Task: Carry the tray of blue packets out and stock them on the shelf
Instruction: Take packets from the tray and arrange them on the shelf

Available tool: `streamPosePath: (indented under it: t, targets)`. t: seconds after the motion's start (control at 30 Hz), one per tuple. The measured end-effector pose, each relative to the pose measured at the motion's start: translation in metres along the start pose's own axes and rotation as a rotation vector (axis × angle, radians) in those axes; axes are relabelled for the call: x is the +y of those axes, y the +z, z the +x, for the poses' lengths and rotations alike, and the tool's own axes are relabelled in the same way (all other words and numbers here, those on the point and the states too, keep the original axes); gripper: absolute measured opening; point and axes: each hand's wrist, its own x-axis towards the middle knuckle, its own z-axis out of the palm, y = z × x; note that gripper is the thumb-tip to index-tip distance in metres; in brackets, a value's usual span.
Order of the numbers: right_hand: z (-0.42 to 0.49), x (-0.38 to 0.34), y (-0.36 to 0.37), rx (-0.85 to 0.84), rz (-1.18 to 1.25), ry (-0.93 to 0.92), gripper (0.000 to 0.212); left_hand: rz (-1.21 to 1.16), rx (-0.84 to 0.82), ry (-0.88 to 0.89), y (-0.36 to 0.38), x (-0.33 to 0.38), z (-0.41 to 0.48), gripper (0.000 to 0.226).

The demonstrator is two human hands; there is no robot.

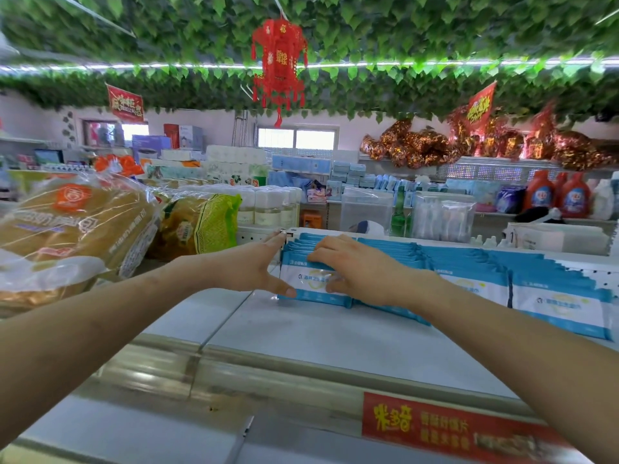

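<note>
On the white shelf [301, 333]: blue packets [475, 272] stand upright in rows, faces toward the camera, running from the middle to the right edge of the head view.
Left hand [249, 267]: fingers straight, palm flat against the left end of the leftmost row; thumb at the front packet's lower corner.
Right hand [355, 266]: fingers curled over the top edges of that row's front packets, thumb on the front face, pinching them.
Hands: close together, with the row's front between them.
Bread bags [70, 226]: piled left of the shelf, beside the left forearm.
Red label [445, 426]: on the shelf's front rail, lower right.
Red lantern [279, 61]: hangs under the leaf-covered ceiling.
</note>
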Motion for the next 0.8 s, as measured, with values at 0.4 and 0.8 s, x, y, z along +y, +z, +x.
streamPosePath:
  t: [0.4, 0.8]
  targets:
    - [0.007, 0.003, -0.011, -0.164, 0.266, -0.040, 0.040, 0.079, -0.021, -0.060, 0.002, -0.010, -0.035, 0.129]
    - [-0.024, 0.019, -0.045, -0.211, 0.534, -0.003, 0.043, 0.099, 0.055, 0.040, -0.006, 0.012, -0.054, 0.099]
